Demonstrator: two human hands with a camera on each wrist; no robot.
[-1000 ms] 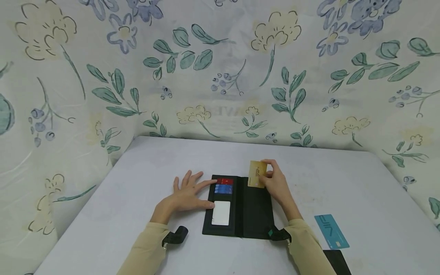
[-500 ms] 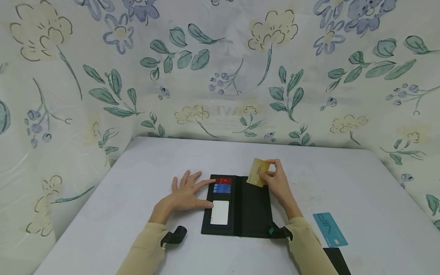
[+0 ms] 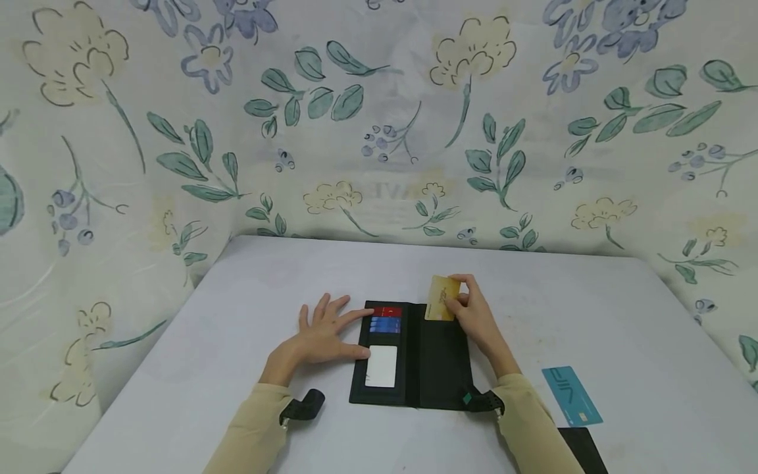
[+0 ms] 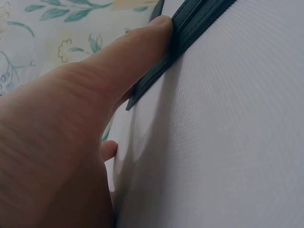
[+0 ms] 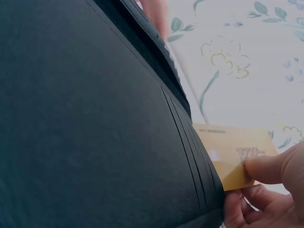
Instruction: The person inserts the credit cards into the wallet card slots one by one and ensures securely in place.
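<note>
An open black wallet (image 3: 441, 368) lies on the white table, with red and blue cards (image 3: 385, 324) in its left-side slots and a white card (image 3: 381, 366) in the window below. My left hand (image 3: 320, 339) rests at its left edge, fingers spread, with thumb and index finger touching the wallet. Between thumb and fingers, my right hand (image 3: 476, 316) pinches a gold card (image 3: 441, 296) at the top of the wallet's right half. In the right wrist view the gold card (image 5: 232, 154) has its lower edge right at the card slots (image 5: 190, 147).
A blue card (image 3: 572, 395) lies on the table (image 3: 284, 263) to the right of my right forearm. Below it, a dark flat object (image 3: 583, 449) is partly hidden by the sleeve. Floral-patterned cloth (image 3: 379, 131) hangs behind the table.
Half a second ago the gold card was tilted to the right; now it stands straighter and slightly lower at the slot. The left hand keeps its place on the wallet.
</note>
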